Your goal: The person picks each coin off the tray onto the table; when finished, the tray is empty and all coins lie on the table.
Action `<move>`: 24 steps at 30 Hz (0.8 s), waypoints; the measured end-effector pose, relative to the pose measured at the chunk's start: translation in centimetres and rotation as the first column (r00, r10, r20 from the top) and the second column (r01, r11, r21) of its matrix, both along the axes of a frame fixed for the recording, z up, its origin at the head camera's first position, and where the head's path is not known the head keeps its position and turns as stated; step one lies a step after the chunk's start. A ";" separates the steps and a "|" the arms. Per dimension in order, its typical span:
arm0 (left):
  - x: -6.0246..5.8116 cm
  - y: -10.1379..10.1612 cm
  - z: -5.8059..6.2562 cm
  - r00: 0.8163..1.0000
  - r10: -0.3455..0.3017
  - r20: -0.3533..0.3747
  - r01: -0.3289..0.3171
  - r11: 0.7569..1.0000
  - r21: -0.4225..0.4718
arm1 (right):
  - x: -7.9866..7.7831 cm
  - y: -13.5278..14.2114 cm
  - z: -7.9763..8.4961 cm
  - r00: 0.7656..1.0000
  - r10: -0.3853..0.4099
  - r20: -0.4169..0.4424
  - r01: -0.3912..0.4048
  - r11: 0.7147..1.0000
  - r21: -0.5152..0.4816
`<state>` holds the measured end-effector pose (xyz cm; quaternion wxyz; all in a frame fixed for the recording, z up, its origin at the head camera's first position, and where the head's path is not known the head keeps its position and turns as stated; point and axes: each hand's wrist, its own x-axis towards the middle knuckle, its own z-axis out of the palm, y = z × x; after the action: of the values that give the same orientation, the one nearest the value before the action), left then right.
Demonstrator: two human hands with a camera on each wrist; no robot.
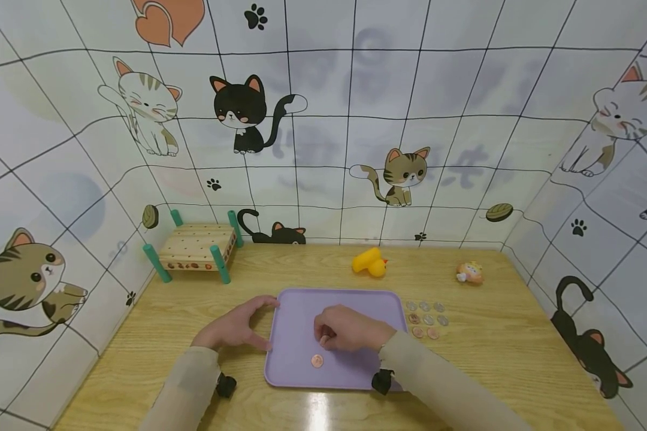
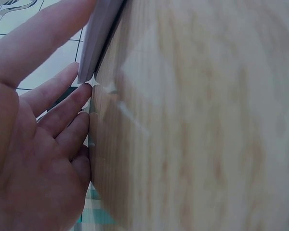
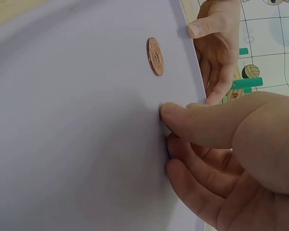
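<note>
A lilac tray [image 1: 293, 371] lies flat on the table. One copper coin [image 1: 317, 360] rests on it; the right wrist view shows the same coin [image 3: 155, 56] close up. My left hand [image 1: 236, 324] touches the tray's left edge with thumb and fingertips spread apart. Over the middle of the tray, my right hand [image 1: 350, 328] has its fingers bent down, with fingertips at the tray surface just beyond the coin. Whether anything sits between the right thumb and fingers is hidden. To the right of the tray, several silver and copper coins [image 1: 428, 320] lie in rows.
At the back left stands a small toy bed-like stand [image 1: 196, 245] with green posts. A yellow rubber duck [image 1: 370, 262] lies behind the tray, and a small orange figurine [image 1: 469, 273] is at the back right. Cat-patterned sheeting [image 1: 323, 137] walls in the wooden table [image 1: 496, 359].
</note>
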<state>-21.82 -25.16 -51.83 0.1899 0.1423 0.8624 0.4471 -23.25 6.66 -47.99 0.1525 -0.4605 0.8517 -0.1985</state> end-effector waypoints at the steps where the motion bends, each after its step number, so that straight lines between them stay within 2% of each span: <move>1: 0.0 0.0 0.0 1.000 0.001 0.002 -0.001 1.000 0.001 | 0.0 0.1 0.0 1.000 0.005 0.001 -0.005 1.000 -0.010; 11: 0.0 0.0 0.1 1.000 -0.006 0.002 0.006 1.000 0.001 | -0.6 1.1 -1.0 1.000 -0.005 -0.002 0.005 0.999 -0.041; 16: 0.0 -0.1 0.1 1.000 -0.013 -0.006 0.013 1.000 0.007 | -0.7 1.7 -1.3 0.999 -0.031 0.036 0.034 0.997 -0.069; 24: 0.0 0.0 0.0 1.000 -0.009 0.004 0.009 1.000 0.007 | -0.9 3.1 -0.8 0.993 -0.064 0.104 0.074 0.992 -0.097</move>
<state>-21.82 -25.13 -51.84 0.1933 0.1458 0.8598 0.4496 -24.13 9.79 -48.78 0.1646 -0.4271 0.8473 -0.2692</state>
